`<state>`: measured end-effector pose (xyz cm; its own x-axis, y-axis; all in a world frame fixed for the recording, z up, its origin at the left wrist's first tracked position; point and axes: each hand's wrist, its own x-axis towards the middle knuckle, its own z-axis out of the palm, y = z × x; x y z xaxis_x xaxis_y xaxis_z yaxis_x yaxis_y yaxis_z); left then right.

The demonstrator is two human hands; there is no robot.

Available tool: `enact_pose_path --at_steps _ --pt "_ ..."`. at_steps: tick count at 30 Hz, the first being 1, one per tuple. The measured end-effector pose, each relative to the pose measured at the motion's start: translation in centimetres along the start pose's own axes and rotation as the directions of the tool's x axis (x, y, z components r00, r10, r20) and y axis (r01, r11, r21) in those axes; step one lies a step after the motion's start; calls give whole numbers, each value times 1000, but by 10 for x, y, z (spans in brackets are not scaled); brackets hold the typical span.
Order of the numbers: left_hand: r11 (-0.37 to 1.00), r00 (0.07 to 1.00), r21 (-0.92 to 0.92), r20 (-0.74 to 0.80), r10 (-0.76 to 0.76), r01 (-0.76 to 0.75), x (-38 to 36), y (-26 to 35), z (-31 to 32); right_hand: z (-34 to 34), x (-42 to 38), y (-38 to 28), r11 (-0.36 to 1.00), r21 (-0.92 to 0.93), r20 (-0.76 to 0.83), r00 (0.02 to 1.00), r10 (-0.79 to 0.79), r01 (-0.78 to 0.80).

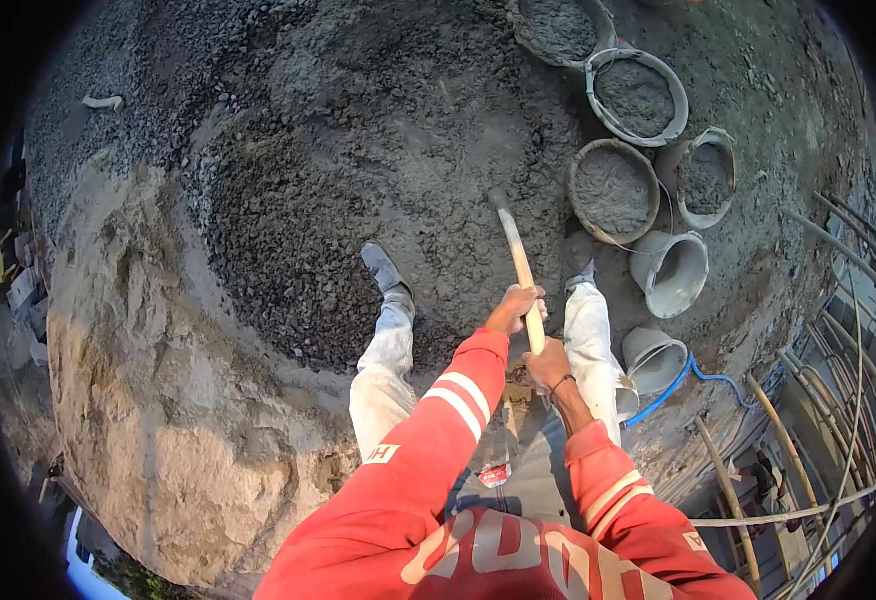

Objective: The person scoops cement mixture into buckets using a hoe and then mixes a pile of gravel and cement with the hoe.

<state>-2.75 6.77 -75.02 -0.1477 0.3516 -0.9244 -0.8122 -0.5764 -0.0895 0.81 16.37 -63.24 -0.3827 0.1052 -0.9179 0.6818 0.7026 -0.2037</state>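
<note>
A pale wooden handle (520, 262) slants up from my hands, and its far end meets the wet grey mix (458, 190) between and beyond my feet. My left hand (516, 309) is wrapped round the handle, higher up. Near the handle's lower end my right hand (552, 364) is closed on it, with a dark band on the wrist. The tool's head is hidden in the mix.
Several buckets of grey mix, one of them round and brown-rimmed (613, 192), stand at right. An empty bucket (676, 275) lies tilted below, near a blue hose (663, 397). Poles (788, 440) lie at far right; a sand heap (148, 400) rises at left.
</note>
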Motion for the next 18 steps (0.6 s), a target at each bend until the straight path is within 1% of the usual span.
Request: enact_pose_path --at_steps 1,2,4,5,6,7,8,10,11,12,14,15,16,17,18 --pt "1000 1000 11 -8 2 -2 -17 -3 1 9 2 -4 996 -72 -29 998 -55 52" --pt "996 998 68 -26 51 -49 -34 -4 -1 16 3 -6 997 -51 4 998 -61 61" --pt "990 992 96 -66 110 -103 -46 -10 -18 45 -1 -11 1000 1 -31 999 25 -25" --pt "987 989 106 -77 126 -117 -50 -11 -29 57 -4 -14 1000 13 -23 1000 9 -9" --pt "987 991 111 -63 120 -112 -49 -9 -39 67 -7 -23 1000 6 -51 998 28 -28" --pt "988 992 115 -48 114 -108 -51 -6 -41 71 -12 -33 999 -2 -80 996 48 -48" --pt "984 990 123 -52 133 -126 -54 -7 -42 69 -20 -39 1000 6 -79 996 29 -29" --pt "986 992 130 -65 109 -100 -59 2 -31 45 -36 -56 999 -27 -92 996 20 -22" --pt "992 994 68 -35 106 -104 -56 -1 -18 29 -24 -37 997 -76 -41 999 -20 16" --pt "992 996 97 -34 84 -80 -54 -9 -2 5 -16 -21 998 -32 -17 998 -55 54" --pt "997 998 -52 -39 51 -53 -41 -3 45 -54 -13 0 983 3 75 980 -185 185" --pt "988 987 -89 -116 115 -126 -37 0 64 -72 -15 13 977 24 62 975 -212 211" --pt "984 991 -154 -110 77 -94 -16 4 66 -96 -29 14 980 22 77 977 -198 197" --pt "978 982 -161 -154 109 -134 -12 10 80 -116 -45 21 978 37 90 974 -210 207" --pt "972 981 -206 -173 81 -117 -2 14 84 -137 -62 29 975 59 91 971 -220 215"
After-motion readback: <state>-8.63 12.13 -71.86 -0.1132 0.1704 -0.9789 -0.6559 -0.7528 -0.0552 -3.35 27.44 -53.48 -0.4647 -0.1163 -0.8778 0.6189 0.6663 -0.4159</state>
